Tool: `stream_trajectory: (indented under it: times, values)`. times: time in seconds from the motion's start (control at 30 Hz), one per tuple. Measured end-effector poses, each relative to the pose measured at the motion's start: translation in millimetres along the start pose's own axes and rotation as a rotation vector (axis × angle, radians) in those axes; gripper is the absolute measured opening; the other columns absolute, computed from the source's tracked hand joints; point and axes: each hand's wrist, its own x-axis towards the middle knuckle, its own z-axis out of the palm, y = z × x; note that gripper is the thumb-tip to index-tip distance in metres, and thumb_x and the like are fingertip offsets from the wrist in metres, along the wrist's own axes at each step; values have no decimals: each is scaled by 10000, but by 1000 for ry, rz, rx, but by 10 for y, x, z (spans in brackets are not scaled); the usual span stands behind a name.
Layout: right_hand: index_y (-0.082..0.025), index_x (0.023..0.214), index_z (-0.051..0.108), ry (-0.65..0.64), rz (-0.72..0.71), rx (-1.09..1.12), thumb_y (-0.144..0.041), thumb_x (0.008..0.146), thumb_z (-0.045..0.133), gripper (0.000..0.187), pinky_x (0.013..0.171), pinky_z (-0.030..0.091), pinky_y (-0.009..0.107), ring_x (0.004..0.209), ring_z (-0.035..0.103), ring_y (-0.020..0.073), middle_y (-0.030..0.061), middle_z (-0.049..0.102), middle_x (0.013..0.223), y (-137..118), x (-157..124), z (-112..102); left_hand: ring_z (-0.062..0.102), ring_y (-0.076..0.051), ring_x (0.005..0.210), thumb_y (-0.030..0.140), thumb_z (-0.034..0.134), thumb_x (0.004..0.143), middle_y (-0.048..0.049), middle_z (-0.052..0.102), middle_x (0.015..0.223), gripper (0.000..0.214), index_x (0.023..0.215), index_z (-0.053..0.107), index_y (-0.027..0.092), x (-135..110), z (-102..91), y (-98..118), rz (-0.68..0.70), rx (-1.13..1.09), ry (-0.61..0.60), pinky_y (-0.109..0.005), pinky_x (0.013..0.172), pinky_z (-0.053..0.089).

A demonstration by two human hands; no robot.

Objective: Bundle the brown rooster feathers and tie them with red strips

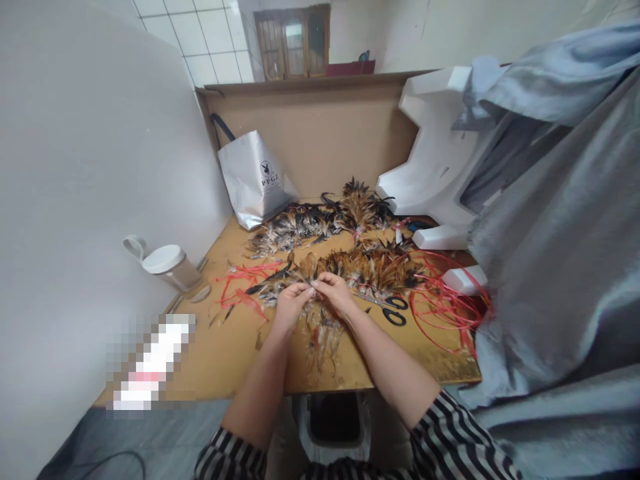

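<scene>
Both forearms reach forward and converge, wrists low over the table point(235, 360). The left hand point(291, 301) and right hand point(334, 293) meet fingertip to fingertip, fingers curled narrow, both pinching a feather bunch point(320, 333). The bunch is thin, tan and brown with dark streaks, and trails from under the hands back toward the person. A feather pile point(370, 267) lies just beyond the hands. Black-handled scissors point(393, 308) sit near the right hand's outer side, with red string point(445, 303) further out.

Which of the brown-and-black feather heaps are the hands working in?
The near heap of brown-and-black feathers, where the left hand and right hand pinch together; the far heap by the silver bag lies untouched.
</scene>
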Motion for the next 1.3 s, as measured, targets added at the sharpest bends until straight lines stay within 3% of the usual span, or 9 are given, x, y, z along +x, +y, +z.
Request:
stream_trajectory:
  times: [0.17, 0.33, 0.43, 0.7, 0.83, 0.93, 1.07, 1.2, 1.3]
  values:
    - [-174, 575, 484, -9, -1, 4, -374, 569, 700, 295, 422, 265, 192, 405, 367, 58, -72, 450, 439, -44, -28, 21, 520, -88, 561, 249, 712, 571, 0, 603, 612, 170, 650, 615, 135, -35, 6, 38, 78, 108, 8, -212, 583, 398]
    - [-174, 562, 456, -99, 126, 229, -332, 547, 727, 314, 409, 248, 184, 399, 367, 50, -58, 462, 451, -35, -33, 32, 528, -102, 557, 288, 710, 578, 1, 582, 587, 210, 655, 582, 142, -66, 22, 14, 16, -29, -63, -244, 607, 420]
    - [-169, 543, 456, -87, 144, 278, -319, 534, 738, 319, 402, 241, 179, 393, 364, 47, -57, 461, 444, -23, -28, 41, 518, -95, 539, 292, 714, 571, 9, 566, 572, 219, 652, 577, 142, -58, 22, 3, -2, -57, -68, -250, 610, 426]
    - [-173, 577, 482, -11, 20, 103, -359, 587, 689, 278, 407, 257, 187, 381, 368, 55, -66, 468, 427, -46, -11, 50, 524, -97, 554, 291, 705, 578, 7, 584, 584, 186, 623, 598, 145, -24, 21, 4, 99, 80, 24, -227, 587, 417]
    - [-172, 559, 467, 30, -44, -20, -367, 598, 673, 286, 421, 261, 191, 397, 364, 57, -70, 457, 426, -132, -8, 21, 524, -87, 559, 276, 692, 600, 1, 615, 653, 177, 714, 635, 153, -24, 44, 5, 153, 154, 78, -213, 584, 414]
    - [-165, 547, 475, 118, -118, -89, -363, 611, 663, 281, 421, 245, 191, 397, 346, 52, -69, 445, 423, -247, -22, -84, 550, -101, 614, 290, 674, 623, -28, 643, 765, 251, 833, 646, 156, -35, 65, 24, 210, 221, 163, -225, 611, 433]
    - [-174, 560, 467, 283, -148, -108, -401, 646, 625, 290, 383, 198, 197, 349, 293, 50, -78, 402, 391, -381, -108, -367, 568, -123, 675, 310, 632, 670, -58, 644, 786, 258, 853, 640, 128, -34, 58, 16, 286, 286, 241, -251, 668, 450]
    - [-177, 537, 459, 440, -168, -274, -429, 662, 590, 310, 366, 203, 201, 341, 312, 59, -57, 444, 414, -376, -219, -688, 569, -130, 659, 317, 621, 676, -56, 637, 748, 254, 837, 637, 122, -21, 40, -29, 289, 308, 231, -268, 668, 458]
    - [-181, 534, 471, 488, -125, -463, -438, 676, 552, 305, 379, 252, 206, 343, 347, 74, -47, 462, 413, -281, -254, -856, 577, -140, 662, 320, 619, 675, -49, 632, 716, 246, 829, 639, 129, -15, 33, -58, 300, 310, 222, -274, 665, 462]
